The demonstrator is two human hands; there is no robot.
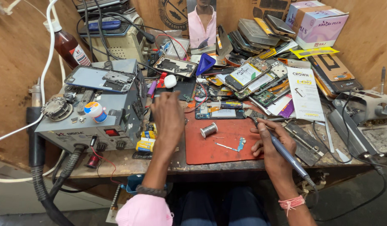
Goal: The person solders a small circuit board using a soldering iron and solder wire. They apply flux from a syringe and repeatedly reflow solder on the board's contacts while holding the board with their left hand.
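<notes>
nearest: a pink sleeve (pixel 144 210) on the left arm and dark trousers (pixel 218 207) at the bottom edge, under the bench.
right hand: the right hand (pixel 272 140) is closed around a grey soldering iron (pixel 285 154), held like a pen, its tip pointing up and left toward the back edge of the mat; its cable runs down past a pink wrist thread (pixel 291 202).
left hand: the left hand (pixel 168 119) reaches forward, seen from the back, fingers curled downward over the clutter at the mat's left edge; cannot tell whether it has hold of anything.
on the mat: a red mat (pixel 206 150) carries a spool of solder wire (pixel 209 130) and a small blue-tipped ribbon part (pixel 234 146), just left of the right hand, between the two hands.
beyond the mat: an opened phone (pixel 220 111) lies just behind the mat, with a heap of phone boards and screens (pixel 256 79) further back and to the right.
left side: a grey hot-air station (pixel 93 121) stands beside the left hand, with a small tub (pixel 95 112) and a phone frame (pixel 100 78) on top; a brown bottle (pixel 69 48) behind it.
right side: a white packet (pixel 304 94), a metal stand (pixel 365 106), boxes (pixel 317 23) at the back.
surface and room: a worn wooden bench (pixel 130 161), boxed in by plywood walls (pixel 17 54).
</notes>
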